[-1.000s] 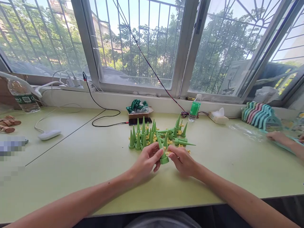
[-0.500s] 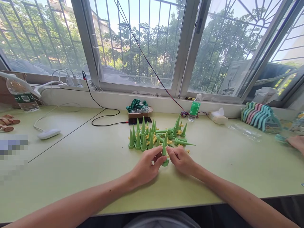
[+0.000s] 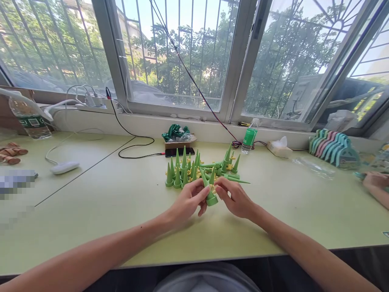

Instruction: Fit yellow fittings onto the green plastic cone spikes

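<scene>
My left hand (image 3: 189,199) holds a green cone (image 3: 210,196) between thumb and fingers, tilted with its round base toward me. Just right of it is my right hand (image 3: 236,197), its fingers bent near small yellow pieces (image 3: 213,188); whether they grip one cannot be made out. Behind both hands stands a group of green cones (image 3: 177,178), with several yellow pieces among them. Some cones lie on their sides at the right of the group, one with its tip (image 3: 243,181) pointing right.
Along the back are a phone (image 3: 180,152), a small carton (image 3: 179,144), a bottle (image 3: 249,137), a tissue pack (image 3: 279,149) and pastel hangers (image 3: 332,151). Another person's hand (image 3: 375,180) is at the far right. A white device (image 3: 65,167) lies left.
The cone in my left hand has tipped from upright, its top now leaning left. The fingers of my right hand have shifted slightly and look looser. The other person's hand has moved a little left.
</scene>
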{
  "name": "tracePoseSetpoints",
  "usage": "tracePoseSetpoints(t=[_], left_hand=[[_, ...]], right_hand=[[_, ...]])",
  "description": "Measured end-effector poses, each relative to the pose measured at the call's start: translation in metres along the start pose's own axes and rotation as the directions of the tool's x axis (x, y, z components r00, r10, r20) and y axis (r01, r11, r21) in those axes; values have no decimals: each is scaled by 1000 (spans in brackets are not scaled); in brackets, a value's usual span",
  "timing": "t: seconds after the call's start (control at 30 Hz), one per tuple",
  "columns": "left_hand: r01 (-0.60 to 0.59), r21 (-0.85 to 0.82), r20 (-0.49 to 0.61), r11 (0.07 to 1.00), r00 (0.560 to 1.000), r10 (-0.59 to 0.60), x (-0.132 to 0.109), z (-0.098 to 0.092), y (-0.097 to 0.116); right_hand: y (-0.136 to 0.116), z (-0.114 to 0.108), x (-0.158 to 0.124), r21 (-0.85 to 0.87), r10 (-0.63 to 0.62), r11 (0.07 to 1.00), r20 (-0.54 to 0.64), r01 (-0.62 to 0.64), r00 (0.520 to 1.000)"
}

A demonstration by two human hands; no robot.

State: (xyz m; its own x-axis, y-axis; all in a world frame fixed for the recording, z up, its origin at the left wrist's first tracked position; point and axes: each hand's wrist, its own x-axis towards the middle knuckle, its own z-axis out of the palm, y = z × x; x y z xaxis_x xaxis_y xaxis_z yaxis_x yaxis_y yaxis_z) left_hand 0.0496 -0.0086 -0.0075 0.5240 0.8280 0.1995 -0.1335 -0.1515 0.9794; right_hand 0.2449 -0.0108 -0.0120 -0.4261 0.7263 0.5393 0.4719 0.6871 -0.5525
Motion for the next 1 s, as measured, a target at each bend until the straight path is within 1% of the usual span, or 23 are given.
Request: tracePoseSetpoints(t=[0.1,0.2,0.3,0.4,0.6,0.73,0.8,0.87,1.0], left_hand=[[88,-169,50,982,995,-81,2,-3,-3],[152,-300,88,942,987,-132,3,-3,-6],[193,-372,104,908,981,-166,2,-2,-8],[222,-396,123,891,974,-189,2,0,-8],[218,-331,137,918,974,-182,1,0,-8],[148,-263,107,953,987,-123,1,-1,-9],[95,-186,76,978,994,-82,1,-2,-9],[39,-75,44,996,998,-36,0,-2,-9],[-65,94,27,993,998,63,0,-2,-8]], right_hand=[[0,-2,0,-11,-51,999,23,51,998],[1,-3,0,-16,-130,991,33,131,991],[4,-2,0,-42,-190,981,13,190,982],[7,-1,-1,-89,-235,968,-3,234,972],[10,2,-3,-141,-245,960,-10,241,969],[10,3,-3,-141,-206,969,-17,202,978],[10,4,-3,-123,-161,980,-1,160,987],[9,6,-4,-92,-109,990,18,110,994],[4,9,-4,-37,-8,999,34,10,999]])
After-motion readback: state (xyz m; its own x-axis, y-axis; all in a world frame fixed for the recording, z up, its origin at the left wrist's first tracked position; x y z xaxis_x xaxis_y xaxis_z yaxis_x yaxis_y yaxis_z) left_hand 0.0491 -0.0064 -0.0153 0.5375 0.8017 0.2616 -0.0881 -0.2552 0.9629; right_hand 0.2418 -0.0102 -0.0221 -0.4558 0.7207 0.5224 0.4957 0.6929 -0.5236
